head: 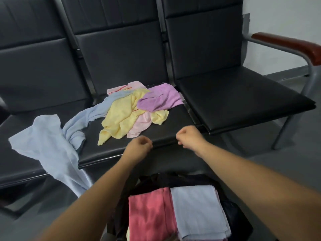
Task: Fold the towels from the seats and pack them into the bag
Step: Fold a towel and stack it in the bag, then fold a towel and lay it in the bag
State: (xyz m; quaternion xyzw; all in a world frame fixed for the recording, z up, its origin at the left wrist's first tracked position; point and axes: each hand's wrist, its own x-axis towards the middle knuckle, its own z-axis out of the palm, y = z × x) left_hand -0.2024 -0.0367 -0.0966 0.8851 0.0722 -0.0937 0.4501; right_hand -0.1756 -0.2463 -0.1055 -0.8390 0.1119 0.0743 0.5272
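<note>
A heap of crumpled towels lies on the middle black seat (173, 122): a yellow towel (119, 117), a purple towel (159, 98), a pink towel (141, 125) and a long light blue towel (50, 145) that drapes off the left front edge. My left hand (139, 146) and my right hand (188, 136) hover over the seat's front edge, fingers curled, holding nothing. Below them an open dark bag (232, 216) holds a folded red-pink towel (151, 211) and a folded pale blue towel (196, 207) side by side.
Three joined black padded seats stand in a row. The right seat (239, 96) has a brown armrest (288, 44) on a grey metal frame. Grey floor shows around the bag and to the right, and a white wall rises behind the armrest.
</note>
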